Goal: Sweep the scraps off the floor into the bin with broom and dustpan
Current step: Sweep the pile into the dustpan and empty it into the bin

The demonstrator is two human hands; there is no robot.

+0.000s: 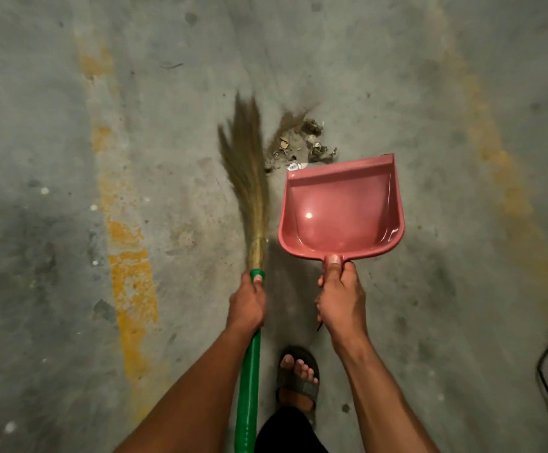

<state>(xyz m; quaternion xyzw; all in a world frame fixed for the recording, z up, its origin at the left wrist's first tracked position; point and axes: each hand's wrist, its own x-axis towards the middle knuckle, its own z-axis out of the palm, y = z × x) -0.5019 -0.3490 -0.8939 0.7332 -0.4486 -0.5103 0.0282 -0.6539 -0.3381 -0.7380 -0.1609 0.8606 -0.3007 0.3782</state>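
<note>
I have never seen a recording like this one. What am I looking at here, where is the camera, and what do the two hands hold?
There is no machine here. A person wears one wide-angle camera on the head, so you look down along both arms at a grey concrete floor with faded yellow painted lines.

The left hand grips the green handle of a straw-bristled broom; its bristles look blurred. The right hand grips the handle of a pink plastic dustpan, which has nothing inside.

Just beyond the dustpan's front edge lies a small pile of dust and paper scraps, not yet swept in. Below, one foot in a dark sandal shows. At the right edge something white is cut off; I cannot tell what it is.
</note>
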